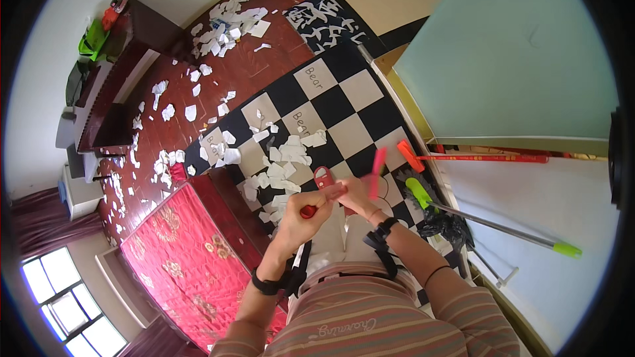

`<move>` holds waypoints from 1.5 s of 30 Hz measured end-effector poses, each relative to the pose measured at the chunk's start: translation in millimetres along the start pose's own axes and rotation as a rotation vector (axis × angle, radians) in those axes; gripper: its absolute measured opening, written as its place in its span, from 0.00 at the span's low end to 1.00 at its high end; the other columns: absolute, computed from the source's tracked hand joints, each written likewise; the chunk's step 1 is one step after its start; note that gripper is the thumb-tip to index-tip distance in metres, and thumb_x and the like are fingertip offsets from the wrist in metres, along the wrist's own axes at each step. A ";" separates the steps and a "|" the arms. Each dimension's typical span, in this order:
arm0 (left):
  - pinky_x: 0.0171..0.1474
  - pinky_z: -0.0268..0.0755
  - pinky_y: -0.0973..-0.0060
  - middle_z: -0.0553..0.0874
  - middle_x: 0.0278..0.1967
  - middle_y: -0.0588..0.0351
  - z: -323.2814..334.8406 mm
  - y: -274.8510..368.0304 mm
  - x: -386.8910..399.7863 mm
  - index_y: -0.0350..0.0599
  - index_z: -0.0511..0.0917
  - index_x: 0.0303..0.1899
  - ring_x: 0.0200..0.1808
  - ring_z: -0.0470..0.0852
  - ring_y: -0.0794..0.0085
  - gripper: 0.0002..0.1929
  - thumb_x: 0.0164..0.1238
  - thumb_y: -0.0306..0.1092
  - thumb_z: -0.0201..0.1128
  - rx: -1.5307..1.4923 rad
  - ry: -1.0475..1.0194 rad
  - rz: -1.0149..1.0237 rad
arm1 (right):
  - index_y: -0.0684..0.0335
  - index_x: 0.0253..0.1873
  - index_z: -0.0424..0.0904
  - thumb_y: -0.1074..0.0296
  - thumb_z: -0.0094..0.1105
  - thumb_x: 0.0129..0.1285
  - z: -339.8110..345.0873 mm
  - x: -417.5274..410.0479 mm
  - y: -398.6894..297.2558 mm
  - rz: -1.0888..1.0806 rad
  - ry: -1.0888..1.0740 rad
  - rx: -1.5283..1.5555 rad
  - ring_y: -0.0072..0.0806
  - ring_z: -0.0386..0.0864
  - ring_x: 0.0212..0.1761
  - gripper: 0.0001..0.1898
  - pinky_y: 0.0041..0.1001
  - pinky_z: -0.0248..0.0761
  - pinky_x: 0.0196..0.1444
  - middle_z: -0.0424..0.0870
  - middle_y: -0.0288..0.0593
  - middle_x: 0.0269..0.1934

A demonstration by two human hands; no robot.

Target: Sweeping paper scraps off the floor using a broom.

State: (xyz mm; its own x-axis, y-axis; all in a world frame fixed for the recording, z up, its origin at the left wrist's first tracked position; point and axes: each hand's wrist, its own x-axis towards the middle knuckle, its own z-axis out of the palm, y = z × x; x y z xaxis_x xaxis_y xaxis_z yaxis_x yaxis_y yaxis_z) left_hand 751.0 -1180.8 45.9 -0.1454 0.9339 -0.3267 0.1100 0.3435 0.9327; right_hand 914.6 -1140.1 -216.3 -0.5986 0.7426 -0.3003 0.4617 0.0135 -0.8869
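My left hand (303, 214) grips a red stick-like handle (308, 211), its rounded end pointing up towards me. My right hand (356, 195) closes on the same handle a little farther along. Just beyond the right hand is a blurred pink-red piece (378, 172), perhaps a broom head; its join to the handle cannot be made out. Torn white paper (290, 151) lies in a loose heap on the black-and-white checked mat (349, 131) ahead of my hands. One red slipper (323, 177) shows on my foot below them.
To the right, a red-handled broom (481, 158) and a green-and-grey mop (496, 226) lean by the wall, with a black plastic bag (449, 228) near them. A bed with a pink quilt (183, 253) stands left. More paper scraps (233, 20) litter the red wooden floor (248, 69) beside a dark cabinet (154, 29).
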 end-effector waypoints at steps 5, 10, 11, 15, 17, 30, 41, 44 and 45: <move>0.40 0.76 0.76 0.69 0.18 0.51 -52.8 36.9 19.2 0.33 0.64 0.20 0.22 0.71 0.74 0.15 0.61 0.16 0.61 0.084 0.205 0.143 | 0.63 0.22 0.64 0.69 0.69 0.45 34.9 113.6 -100.7 -0.406 -0.024 0.110 0.47 0.72 0.26 0.16 0.39 0.62 0.32 0.70 0.50 0.20; 0.38 0.74 0.75 0.74 0.19 0.54 -83.9 62.4 24.0 0.35 0.66 0.17 0.44 0.91 0.57 0.14 0.57 0.13 0.60 0.256 0.269 0.355 | 0.64 0.23 0.63 0.69 0.65 0.52 47.1 173.0 -185.5 -0.488 -0.096 0.210 0.44 0.74 0.30 0.16 0.38 0.66 0.34 0.73 0.47 0.23; 0.38 0.74 0.74 0.72 0.18 0.54 -89.0 74.4 24.5 0.37 0.66 0.17 0.49 0.91 0.53 0.15 0.57 0.13 0.59 0.251 0.283 0.376 | 0.64 0.23 0.63 0.69 0.65 0.52 45.1 175.4 -194.2 -0.487 -0.101 0.208 0.44 0.74 0.30 0.16 0.38 0.66 0.34 0.73 0.47 0.23; 0.35 0.72 0.72 0.74 0.18 0.54 -121.1 91.2 36.6 0.39 0.63 0.15 0.48 0.90 0.48 0.16 0.59 0.16 0.57 0.068 0.265 0.428 | 0.62 0.24 0.70 0.70 0.65 0.51 14.6 179.0 -213.3 -0.494 -0.006 0.025 0.46 0.76 0.33 0.10 0.39 0.68 0.38 0.77 0.46 0.25; 0.29 0.66 0.79 0.81 0.21 0.55 -128.1 87.7 52.9 0.35 0.63 0.17 0.27 0.80 0.82 0.16 0.62 0.17 0.56 -0.062 0.237 0.285 | 0.62 0.25 0.72 0.73 0.65 0.47 -7.8 173.9 -195.5 -0.413 -0.001 -0.062 0.47 0.76 0.34 0.08 0.39 0.68 0.38 0.78 0.46 0.26; 0.30 0.66 0.79 0.76 0.21 0.60 -147.3 29.2 150.3 0.31 0.77 0.25 0.26 0.68 0.85 0.07 0.64 0.21 0.61 -0.058 0.382 0.099 | 0.63 0.20 0.69 0.70 0.65 0.47 1.8 272.7 -120.0 -0.350 -0.028 -0.158 0.51 0.75 0.26 0.12 0.43 0.65 0.28 0.75 0.52 0.20; 0.63 0.77 0.53 0.63 0.16 0.55 -181.7 104.1 159.4 0.35 0.64 0.17 0.27 0.83 0.60 0.14 0.53 0.12 0.59 0.166 0.854 0.322 | 0.64 0.23 0.66 0.70 0.64 0.53 50.1 396.5 -287.1 -0.753 -0.481 0.059 0.46 0.73 0.33 0.14 0.40 0.68 0.38 0.72 0.47 0.25; 0.51 0.78 0.67 0.65 0.17 0.54 -181.2 112.4 129.8 0.35 0.64 0.17 0.50 0.89 0.46 0.15 0.54 0.12 0.60 0.069 1.037 0.198 | 0.63 0.23 0.70 0.70 0.65 0.51 59.4 380.6 -303.2 -0.792 -0.632 -0.067 0.46 0.73 0.37 0.11 0.41 0.69 0.41 0.73 0.46 0.26; 0.48 0.77 0.69 0.66 0.18 0.54 -178.2 115.8 117.4 0.35 0.64 0.18 0.53 0.88 0.44 0.15 0.54 0.12 0.60 0.039 1.093 0.131 | 0.62 0.24 0.71 0.69 0.66 0.50 65.7 368.6 -301.7 -0.803 -0.695 -0.079 0.47 0.74 0.37 0.11 0.42 0.69 0.41 0.74 0.46 0.26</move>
State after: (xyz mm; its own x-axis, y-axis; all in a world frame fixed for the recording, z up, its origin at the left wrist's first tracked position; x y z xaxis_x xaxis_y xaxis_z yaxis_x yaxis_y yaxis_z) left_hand 571.5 -1049.1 142.8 -0.9201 0.3777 0.1037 0.2163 0.2693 0.9384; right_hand 511.7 -914.5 -82.5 -0.9773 -0.0480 0.2062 -0.2083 0.3917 -0.8962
